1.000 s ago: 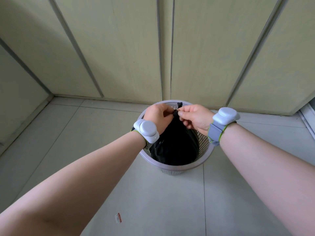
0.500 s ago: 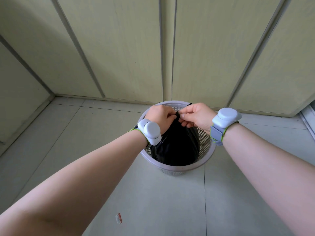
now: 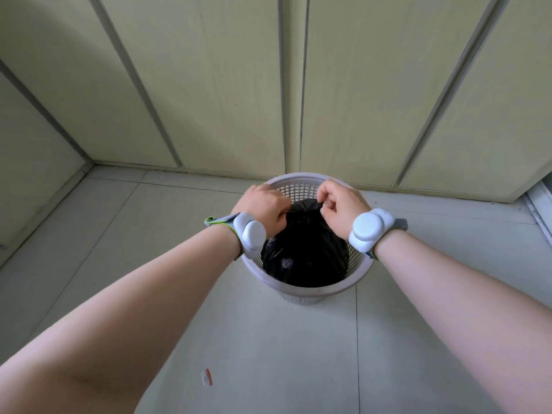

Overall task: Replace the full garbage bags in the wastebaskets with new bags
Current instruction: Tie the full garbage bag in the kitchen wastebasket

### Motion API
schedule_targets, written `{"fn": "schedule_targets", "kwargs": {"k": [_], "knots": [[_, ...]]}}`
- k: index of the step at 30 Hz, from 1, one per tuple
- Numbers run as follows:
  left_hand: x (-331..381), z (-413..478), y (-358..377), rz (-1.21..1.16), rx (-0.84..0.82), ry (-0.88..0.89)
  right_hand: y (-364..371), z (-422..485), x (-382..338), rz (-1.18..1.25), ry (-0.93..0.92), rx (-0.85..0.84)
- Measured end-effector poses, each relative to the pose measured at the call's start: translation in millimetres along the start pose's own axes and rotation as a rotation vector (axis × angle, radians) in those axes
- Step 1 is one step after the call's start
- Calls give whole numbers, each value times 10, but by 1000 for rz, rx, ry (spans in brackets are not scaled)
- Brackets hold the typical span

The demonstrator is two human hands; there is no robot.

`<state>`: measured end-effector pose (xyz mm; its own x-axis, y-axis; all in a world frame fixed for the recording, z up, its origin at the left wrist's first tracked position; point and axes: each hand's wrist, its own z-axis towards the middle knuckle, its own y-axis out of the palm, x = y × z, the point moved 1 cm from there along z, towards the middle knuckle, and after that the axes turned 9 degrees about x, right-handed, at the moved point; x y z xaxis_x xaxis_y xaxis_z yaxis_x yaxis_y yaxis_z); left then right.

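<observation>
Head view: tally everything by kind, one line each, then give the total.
wastebasket: 1
black garbage bag: 1, inside the wastebasket
hands: 2, left hand and right hand, both gripping the bag's top
wrist devices: 2, one per wrist
paper scrap: 1
Total: 7

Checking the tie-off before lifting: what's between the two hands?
In the head view, only the bunched top of the bag lies between the left hand and the right hand. Both pinch it, over the basket.
</observation>
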<state>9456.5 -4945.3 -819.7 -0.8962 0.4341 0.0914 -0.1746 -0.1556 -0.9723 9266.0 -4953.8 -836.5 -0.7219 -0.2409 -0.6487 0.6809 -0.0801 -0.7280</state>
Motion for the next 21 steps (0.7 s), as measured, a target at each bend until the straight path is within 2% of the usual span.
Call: {"fn": "schedule_targets", "kwargs": {"k": [6, 9, 11, 16, 21], "knots": [[-57, 27, -15, -88, -32, -105, -54, 30, -46, 57, -17, -5], [-103, 33, -24, -216, -88, -233, -131, 12, -56, 85, -6, -4], [-45, 49, -49, -303, -63, -273, -203, 14, -82, 90, 0, 17], [269, 53, 143, -150, -20, -261, -229, -36, -170, 98, -5, 11], [355, 77, 143, -218, 75, -341, -254, -63, -157, 184, 82, 10]]}}
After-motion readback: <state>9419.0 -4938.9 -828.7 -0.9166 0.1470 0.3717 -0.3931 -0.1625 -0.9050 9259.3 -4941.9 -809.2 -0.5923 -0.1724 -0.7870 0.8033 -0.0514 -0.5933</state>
